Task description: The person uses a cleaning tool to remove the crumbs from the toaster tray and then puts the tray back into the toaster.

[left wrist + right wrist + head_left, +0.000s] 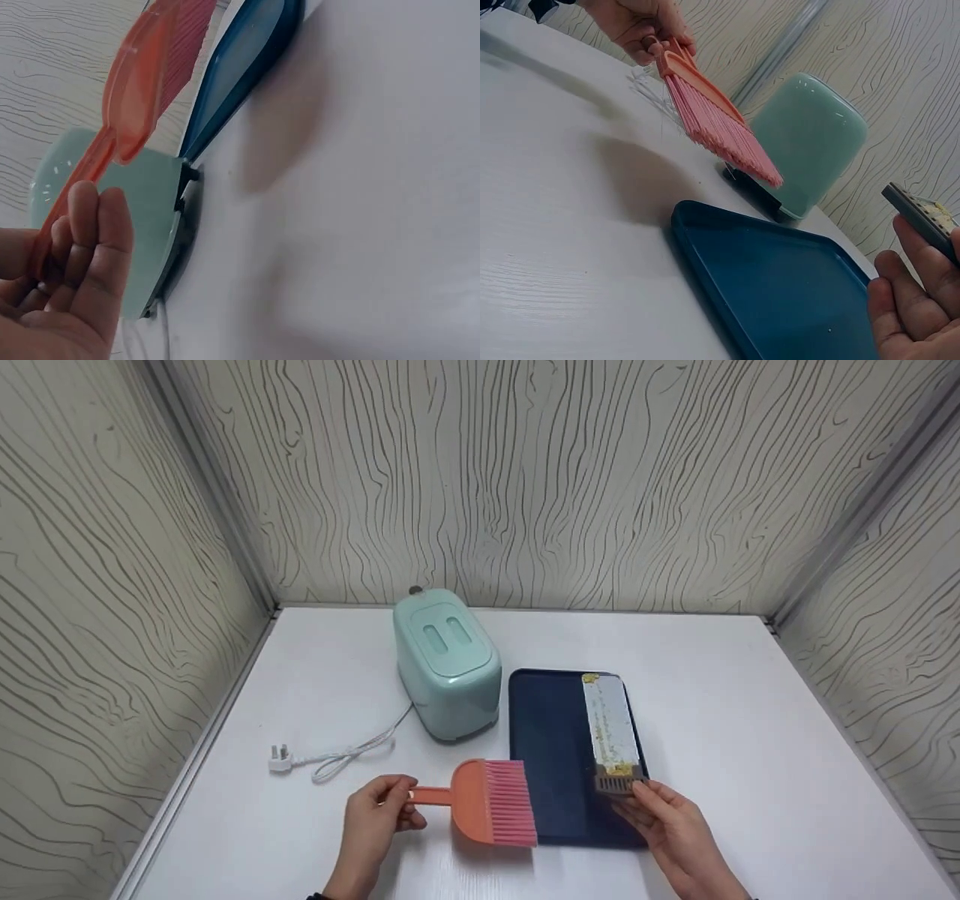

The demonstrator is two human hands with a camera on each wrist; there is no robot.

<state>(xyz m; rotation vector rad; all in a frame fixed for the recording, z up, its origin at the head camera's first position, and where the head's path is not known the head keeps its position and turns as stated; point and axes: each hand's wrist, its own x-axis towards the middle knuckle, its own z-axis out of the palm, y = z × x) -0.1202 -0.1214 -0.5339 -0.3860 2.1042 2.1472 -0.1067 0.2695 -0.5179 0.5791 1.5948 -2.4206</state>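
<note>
My left hand (379,810) pinches the handle of an orange hand brush (470,802) with pink bristles. Held above the table, the brush has its bristle tips over the near left edge of a dark blue tray (551,750). My right hand (671,829) grips the slotted grey end of a long, light toaster crumb tray (611,720), thumb on top. Yellowish crumbs lie on it, mostly at its two ends. It is raised over the right side of the blue tray. In the right wrist view only the slotted end of the crumb tray (922,217) shows.
A mint-green toaster (450,667) stands behind, left of the blue tray. Its white cord (352,754) lies looped on the table, ending in a plug (280,760). Patterned panels (480,487) enclose the white table (720,682) at the back and sides.
</note>
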